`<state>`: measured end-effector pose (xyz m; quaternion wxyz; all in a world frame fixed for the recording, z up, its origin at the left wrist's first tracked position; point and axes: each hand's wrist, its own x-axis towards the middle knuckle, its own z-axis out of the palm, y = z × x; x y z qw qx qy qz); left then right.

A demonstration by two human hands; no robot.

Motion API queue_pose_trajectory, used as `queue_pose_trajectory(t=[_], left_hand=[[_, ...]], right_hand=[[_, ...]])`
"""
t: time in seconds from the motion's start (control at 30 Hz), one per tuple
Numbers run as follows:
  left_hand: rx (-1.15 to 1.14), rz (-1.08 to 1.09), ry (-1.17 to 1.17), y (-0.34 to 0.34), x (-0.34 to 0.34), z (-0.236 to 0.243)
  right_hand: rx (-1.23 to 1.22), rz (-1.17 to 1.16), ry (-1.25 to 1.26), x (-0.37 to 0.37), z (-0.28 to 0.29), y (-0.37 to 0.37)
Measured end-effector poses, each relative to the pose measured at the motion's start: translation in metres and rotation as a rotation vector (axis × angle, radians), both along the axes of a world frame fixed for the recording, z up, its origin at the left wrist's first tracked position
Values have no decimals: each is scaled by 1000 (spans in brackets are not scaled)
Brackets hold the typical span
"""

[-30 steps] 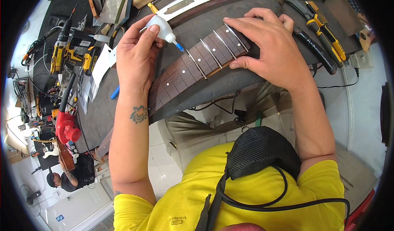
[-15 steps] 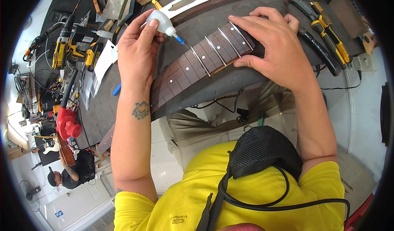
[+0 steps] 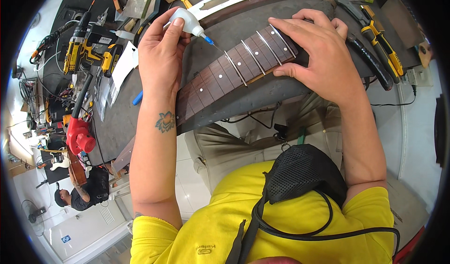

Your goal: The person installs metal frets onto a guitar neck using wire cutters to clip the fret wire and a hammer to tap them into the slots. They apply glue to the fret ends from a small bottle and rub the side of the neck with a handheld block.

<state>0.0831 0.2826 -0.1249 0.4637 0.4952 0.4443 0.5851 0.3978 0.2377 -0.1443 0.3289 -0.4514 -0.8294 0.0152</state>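
Observation:
My left hand (image 3: 161, 57) is closed around a small white squeeze bottle (image 3: 188, 22), which is tilted down to the right. Its blue tip ends in a thin needle that reaches the far end of a fret wire (image 3: 236, 68) on a guitar neck (image 3: 212, 84); whether they touch is too fine to tell. The neck has a dark wooden fingerboard with white dot inlays and lies slantwise on the bench. Several silvery fret wires cross its right part, while the left part shows bare slots. My right hand (image 3: 323, 60) grips the neck's right end, thumb on the near edge and fingers across the far side.
The dark workbench (image 3: 262, 88) carries a yellow-black drill (image 3: 82, 53), a red blower (image 3: 80, 135) and white paper (image 3: 125, 64) on the left. Yellow-handled cutters (image 3: 382, 43) and a black-wrapped handle (image 3: 370, 62) lie right. Another person (image 3: 86, 193) is at the far left.
The whole view has shifted slightly, so the bench and both hands appear a little farther right. Both hands keep their holds, and the needle stays by the same fret wire.

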Motion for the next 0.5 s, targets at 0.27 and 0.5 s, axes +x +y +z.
queue_pose_trajectory(t=[0.27,0.5], left_hand=[[15,34,21,2,-3,-2],[15,75,25,2,-3,-1]], right_hand=[[-1,2,-4,1,0,0],[-3,9,10,0,1,0]])
